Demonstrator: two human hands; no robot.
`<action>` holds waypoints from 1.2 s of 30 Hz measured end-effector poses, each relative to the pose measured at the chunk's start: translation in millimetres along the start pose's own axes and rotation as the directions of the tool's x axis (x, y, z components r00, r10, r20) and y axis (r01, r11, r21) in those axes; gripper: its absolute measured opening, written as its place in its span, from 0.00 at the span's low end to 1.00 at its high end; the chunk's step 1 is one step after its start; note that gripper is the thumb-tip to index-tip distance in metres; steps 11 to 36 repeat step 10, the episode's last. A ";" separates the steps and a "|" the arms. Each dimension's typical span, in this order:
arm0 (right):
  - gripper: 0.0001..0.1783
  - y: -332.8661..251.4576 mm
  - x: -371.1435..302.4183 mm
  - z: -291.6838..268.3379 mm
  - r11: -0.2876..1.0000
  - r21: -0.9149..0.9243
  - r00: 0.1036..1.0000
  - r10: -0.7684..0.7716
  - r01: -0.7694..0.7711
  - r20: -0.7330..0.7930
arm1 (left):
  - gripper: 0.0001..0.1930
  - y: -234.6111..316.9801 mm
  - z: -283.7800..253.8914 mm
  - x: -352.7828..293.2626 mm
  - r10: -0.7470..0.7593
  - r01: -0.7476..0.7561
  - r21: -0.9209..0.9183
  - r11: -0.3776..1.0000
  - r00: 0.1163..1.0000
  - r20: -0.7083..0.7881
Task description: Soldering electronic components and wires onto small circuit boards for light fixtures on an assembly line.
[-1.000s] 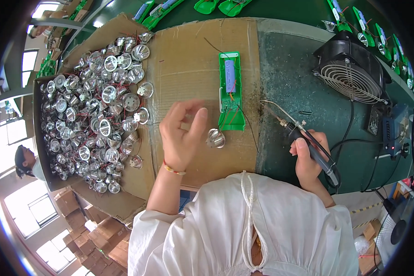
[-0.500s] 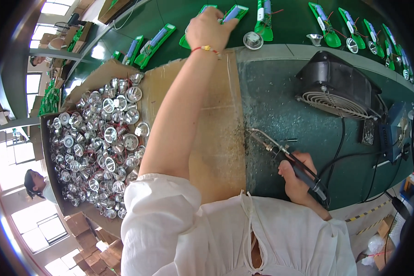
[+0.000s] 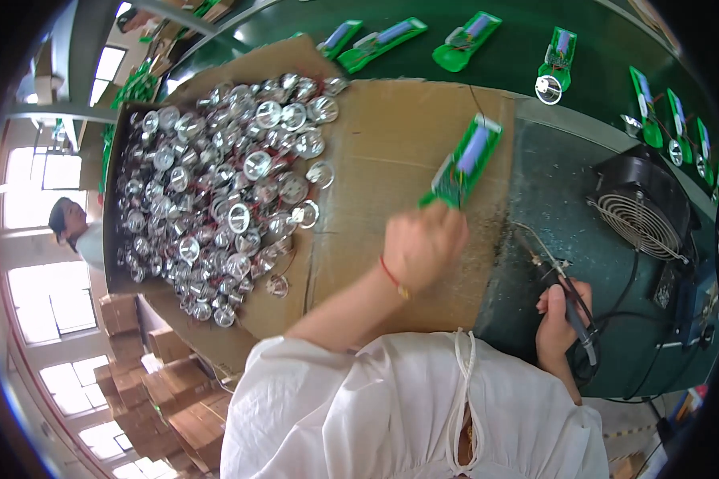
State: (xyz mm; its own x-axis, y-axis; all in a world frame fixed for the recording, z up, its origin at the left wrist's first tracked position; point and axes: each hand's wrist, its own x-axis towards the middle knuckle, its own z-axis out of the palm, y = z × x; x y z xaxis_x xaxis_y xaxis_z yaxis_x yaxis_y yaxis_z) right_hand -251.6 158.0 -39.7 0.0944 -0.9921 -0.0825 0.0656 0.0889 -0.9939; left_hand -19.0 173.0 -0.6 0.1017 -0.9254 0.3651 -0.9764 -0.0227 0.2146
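My left hand (image 3: 427,246), slightly blurred, is closed on the lower end of a green plastic housing (image 3: 470,160). This housing lies over the cardboard mat, with a bluish cylindrical battery and a small circuit board with wires in it. A dark wire sticks up from its far end. Off to the right, my right hand (image 3: 561,323) is wrapped round a soldering iron (image 3: 546,271) fitted with a thin curved metal feed tube. Its tip points up and left, near the mat's right edge, apart from the housing.
Shiny reflector cups (image 3: 216,191) with red wires fill a cardboard box on the left. More green housings (image 3: 467,41) line the green belt at the back. A black fan (image 3: 645,203) with a wire grille stands right. Cables (image 3: 627,291) cross the dark bench. Debris dots the cardboard mat (image 3: 391,152).
My left hand has come back from the belt to the mat with a green housing in it. My right hand keeps its hold on the soldering iron. The whole view has shifted.
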 end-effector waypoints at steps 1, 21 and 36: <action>0.07 1.5 1.5 2.1 1.000 -0.002 0.999 -0.030 0.030 0.012 | 0.14 3.4 -2.5 -20.5 0.013 -0.014 -0.030 0.999 0.999 -0.032; 0.09 -1.2 -2.2 8.3 0.988 -0.072 0.990 -0.136 0.137 0.023 | 0.13 -120.0 -68.1 -26.0 -0.355 0.412 0.453 0.791 0.911 -0.210; 0.09 -1.2 -2.2 8.3 0.988 -0.072 0.990 -0.136 0.137 0.023 | 0.13 -120.0 -68.1 -26.0 -0.355 0.412 0.453 0.791 0.911 -0.210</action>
